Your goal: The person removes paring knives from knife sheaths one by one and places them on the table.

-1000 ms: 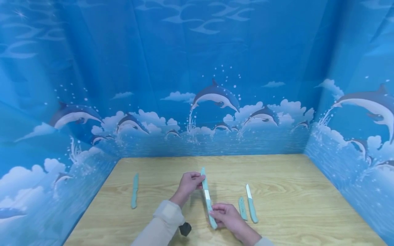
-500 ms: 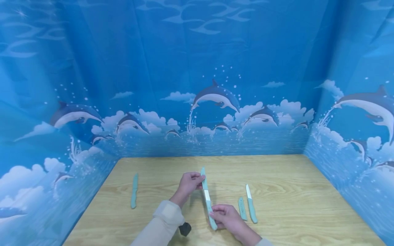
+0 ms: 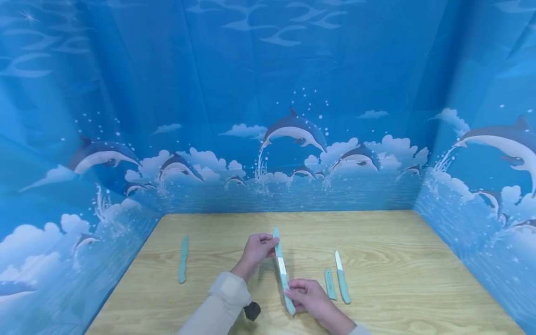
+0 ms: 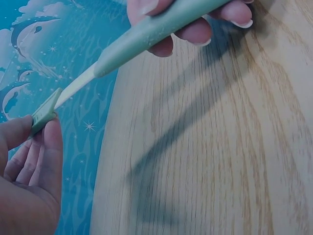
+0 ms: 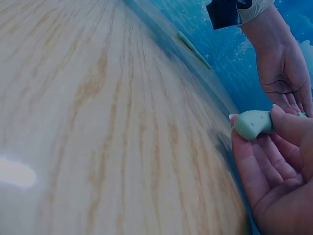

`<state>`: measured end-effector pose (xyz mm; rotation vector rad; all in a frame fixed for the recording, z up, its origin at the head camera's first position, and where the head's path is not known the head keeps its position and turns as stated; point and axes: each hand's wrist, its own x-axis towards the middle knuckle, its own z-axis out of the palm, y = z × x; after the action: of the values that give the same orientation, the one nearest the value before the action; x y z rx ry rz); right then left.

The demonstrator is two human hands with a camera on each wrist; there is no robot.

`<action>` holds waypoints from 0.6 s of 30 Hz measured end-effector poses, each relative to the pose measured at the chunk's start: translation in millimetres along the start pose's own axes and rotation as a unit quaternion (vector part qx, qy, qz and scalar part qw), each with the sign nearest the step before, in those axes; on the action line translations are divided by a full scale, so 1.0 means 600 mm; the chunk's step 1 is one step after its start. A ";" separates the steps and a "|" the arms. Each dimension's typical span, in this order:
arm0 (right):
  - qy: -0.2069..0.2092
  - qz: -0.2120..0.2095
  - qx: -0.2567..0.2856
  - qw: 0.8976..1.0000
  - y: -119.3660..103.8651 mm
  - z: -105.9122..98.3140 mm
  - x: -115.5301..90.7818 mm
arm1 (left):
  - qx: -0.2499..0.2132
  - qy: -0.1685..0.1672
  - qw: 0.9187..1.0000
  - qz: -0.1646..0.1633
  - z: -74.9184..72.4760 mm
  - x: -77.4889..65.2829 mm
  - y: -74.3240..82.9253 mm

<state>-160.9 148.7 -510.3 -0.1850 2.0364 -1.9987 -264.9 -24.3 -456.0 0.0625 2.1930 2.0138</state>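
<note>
My left hand [image 3: 256,251] pinches a mint-green blade sheath [image 4: 44,115] between thumb and fingers. My right hand [image 3: 310,300] grips the mint-green handle [image 4: 146,36] of a knife, thumb along its upper side. Between the two hands a stretch of the knife's pale blade [image 3: 282,266] shows; its tip is hidden inside the sheath. Knife and sheath form one slanting line held above the table, casting a shadow on the wood. In the right wrist view, the rounded handle end [image 5: 250,125] pokes out past my right fingers.
On the wooden table [image 3: 389,242], right of my hands, lie a bare-bladed green-handled knife [image 3: 343,286] and a loose green sheath [image 3: 330,284]. A sheathed green knife [image 3: 183,260] lies at the left. Blue dolphin-print curtains [image 3: 217,116] enclose the table's back and sides.
My right hand has shifted very slightly toward me with the knife, and a little more blade shows outside the sheath. My left hand has stayed nearly still.
</note>
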 end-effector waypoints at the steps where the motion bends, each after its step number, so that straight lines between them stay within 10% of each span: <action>1: -0.001 0.000 0.001 1.000 0.001 0.000 0.000 | 0.000 0.000 1.000 -0.002 0.000 0.001 -0.001; 18: -0.003 -0.002 0.006 1.000 -0.003 0.001 -0.003 | -0.003 0.003 1.000 -0.003 0.000 0.001 0.001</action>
<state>-159.5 148.5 -508.2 -0.1928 2.0215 -2.0111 -265.8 -24.3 -455.5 0.0484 2.1873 2.0198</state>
